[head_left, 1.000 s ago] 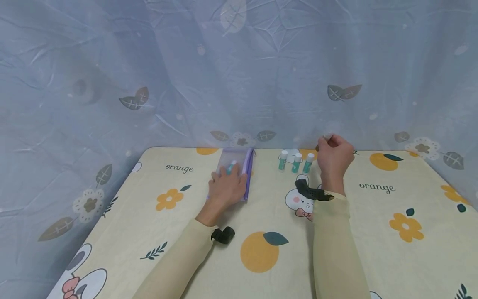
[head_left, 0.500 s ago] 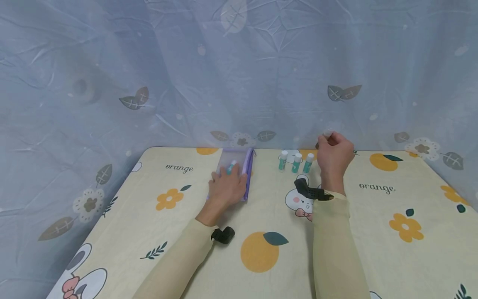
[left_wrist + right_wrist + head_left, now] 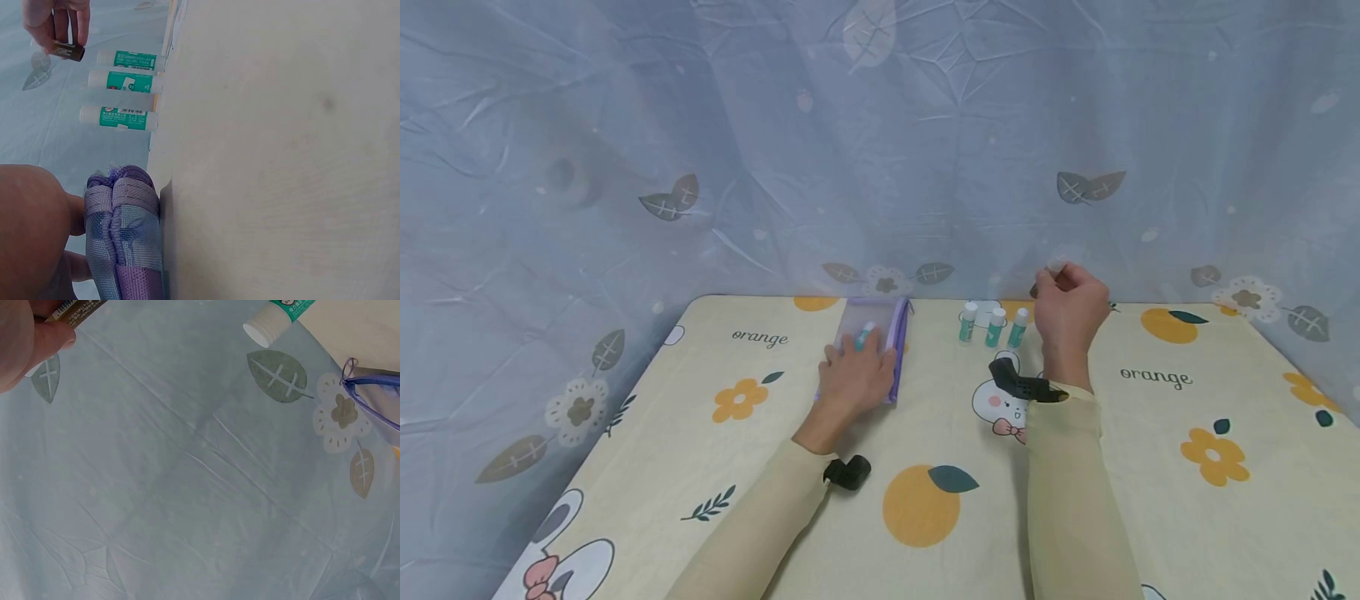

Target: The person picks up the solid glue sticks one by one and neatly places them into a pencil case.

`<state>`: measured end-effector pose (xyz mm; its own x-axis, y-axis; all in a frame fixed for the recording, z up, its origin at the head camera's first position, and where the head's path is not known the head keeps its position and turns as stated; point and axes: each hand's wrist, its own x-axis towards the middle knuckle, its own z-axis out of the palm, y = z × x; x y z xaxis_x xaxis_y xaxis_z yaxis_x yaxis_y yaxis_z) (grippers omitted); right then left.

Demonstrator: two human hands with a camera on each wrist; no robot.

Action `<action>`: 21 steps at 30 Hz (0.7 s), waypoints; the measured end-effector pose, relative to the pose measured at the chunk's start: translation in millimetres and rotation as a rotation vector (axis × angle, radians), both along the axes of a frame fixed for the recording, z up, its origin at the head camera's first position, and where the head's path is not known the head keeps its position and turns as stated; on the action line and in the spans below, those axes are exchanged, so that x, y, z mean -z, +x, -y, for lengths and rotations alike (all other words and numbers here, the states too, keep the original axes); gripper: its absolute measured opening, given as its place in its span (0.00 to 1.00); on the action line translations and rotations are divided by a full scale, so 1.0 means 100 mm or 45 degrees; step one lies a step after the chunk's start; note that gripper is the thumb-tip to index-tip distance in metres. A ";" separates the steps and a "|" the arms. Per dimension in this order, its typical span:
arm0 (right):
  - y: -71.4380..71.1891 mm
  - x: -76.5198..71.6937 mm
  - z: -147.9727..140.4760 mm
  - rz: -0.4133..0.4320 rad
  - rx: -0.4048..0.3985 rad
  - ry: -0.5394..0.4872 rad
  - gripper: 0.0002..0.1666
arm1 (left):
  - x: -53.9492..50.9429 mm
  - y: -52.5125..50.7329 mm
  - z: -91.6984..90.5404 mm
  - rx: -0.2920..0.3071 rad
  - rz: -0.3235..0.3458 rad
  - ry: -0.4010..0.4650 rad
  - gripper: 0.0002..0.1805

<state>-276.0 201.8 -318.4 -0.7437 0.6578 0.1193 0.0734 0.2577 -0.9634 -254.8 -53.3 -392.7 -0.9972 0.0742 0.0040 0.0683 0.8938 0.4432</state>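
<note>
Right grip (image 3: 1072, 307) pinching a small brown item (image 3: 67, 50), raised right of centre.
The step seems to be handling that item beside 3 upright glue sticks (image 3: 993, 327); setting it down would call for a light, level pinch clear of them. Left grip (image 3: 856, 371), fingers spread, not clasping, rests on the mesh pouch (image 3: 898, 354) near centre.

Upright on the bench (image 3: 925, 425), three white-capped green glue sticks (image 3: 994, 332); left of them, a purple-edged mesh pouch (image 3: 883, 317) lying under the left hand (image 3: 856, 372); pinched in the right hand (image 3: 1072, 317), a dark brown piece (image 3: 67, 51).
</note>
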 end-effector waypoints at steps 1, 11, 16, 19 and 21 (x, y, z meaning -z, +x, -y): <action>0.00 0.00 0.00 0.002 -0.003 -0.001 0.21 | 0.00 0.00 0.00 0.000 0.000 0.000 0.34; 0.01 -0.01 0.01 0.028 -0.027 -0.002 0.21 | 0.01 0.00 0.00 0.000 -0.006 0.009 0.34; 0.00 -0.02 0.03 0.026 -0.035 -0.010 0.22 | 0.01 -0.01 0.00 0.002 -0.005 0.013 0.34; 0.00 -0.03 0.05 0.017 -0.051 -0.020 0.22 | 0.01 0.00 0.00 0.001 -0.002 0.014 0.34; 0.01 -0.03 0.07 0.009 -0.068 -0.032 0.22 | 0.02 -0.01 0.00 0.000 -0.001 0.014 0.34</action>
